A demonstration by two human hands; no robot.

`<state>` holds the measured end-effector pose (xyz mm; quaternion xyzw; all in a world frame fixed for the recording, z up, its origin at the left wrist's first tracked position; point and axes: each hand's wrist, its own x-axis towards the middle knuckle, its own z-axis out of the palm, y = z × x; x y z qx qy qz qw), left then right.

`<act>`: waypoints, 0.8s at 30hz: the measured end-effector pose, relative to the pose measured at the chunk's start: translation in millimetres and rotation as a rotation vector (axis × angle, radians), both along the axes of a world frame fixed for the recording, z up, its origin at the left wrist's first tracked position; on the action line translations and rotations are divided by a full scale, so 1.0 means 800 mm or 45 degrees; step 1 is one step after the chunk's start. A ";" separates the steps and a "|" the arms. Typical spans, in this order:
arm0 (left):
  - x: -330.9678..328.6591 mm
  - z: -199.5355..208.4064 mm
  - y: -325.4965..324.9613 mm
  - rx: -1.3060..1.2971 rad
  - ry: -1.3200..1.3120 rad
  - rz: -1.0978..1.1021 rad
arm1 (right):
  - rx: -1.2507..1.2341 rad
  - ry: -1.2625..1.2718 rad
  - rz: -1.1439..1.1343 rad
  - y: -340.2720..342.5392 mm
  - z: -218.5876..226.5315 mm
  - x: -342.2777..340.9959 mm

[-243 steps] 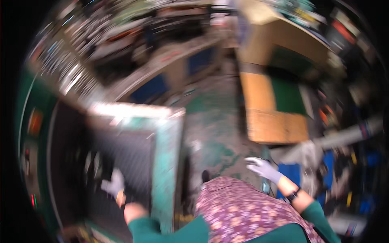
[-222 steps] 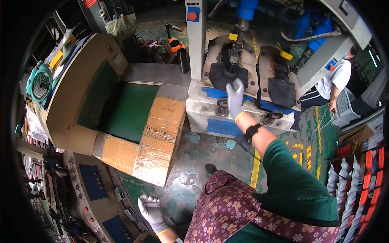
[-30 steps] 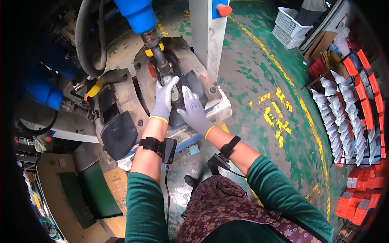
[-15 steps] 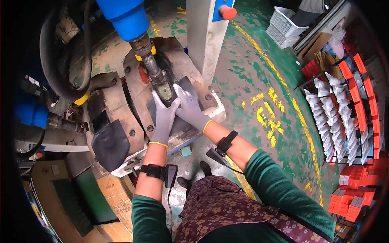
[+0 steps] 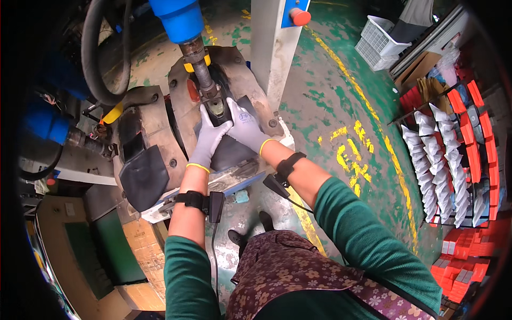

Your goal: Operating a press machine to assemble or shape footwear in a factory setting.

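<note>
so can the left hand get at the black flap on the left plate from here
Probably yes: the black flap lies to the left of the left hand and nothing visible stands up between them, though the hand must first leave the dark form.

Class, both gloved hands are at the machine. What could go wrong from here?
1. Pinching: the left hand and right hand flank the dark piece by the shaft's lower end; if the shaft moved, fingers might be caught.
2. Snagging: the cable hanging from the black box could catch on something.
3. Delay: with both hands at the piece, the red button on the post might be slow to reach.
</note>
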<state>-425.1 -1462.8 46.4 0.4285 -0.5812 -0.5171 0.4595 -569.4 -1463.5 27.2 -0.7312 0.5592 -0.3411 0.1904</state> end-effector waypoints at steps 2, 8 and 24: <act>0.025 -0.016 0.007 0.011 -0.009 0.083 | 0.052 0.003 0.091 0.003 0.013 0.015; 0.027 0.003 0.138 -0.018 0.140 0.400 | -0.028 -0.259 0.204 -0.008 0.097 -0.017; 0.273 -0.132 0.563 0.352 -0.681 0.917 | -0.011 -0.152 0.523 -0.037 0.134 -0.017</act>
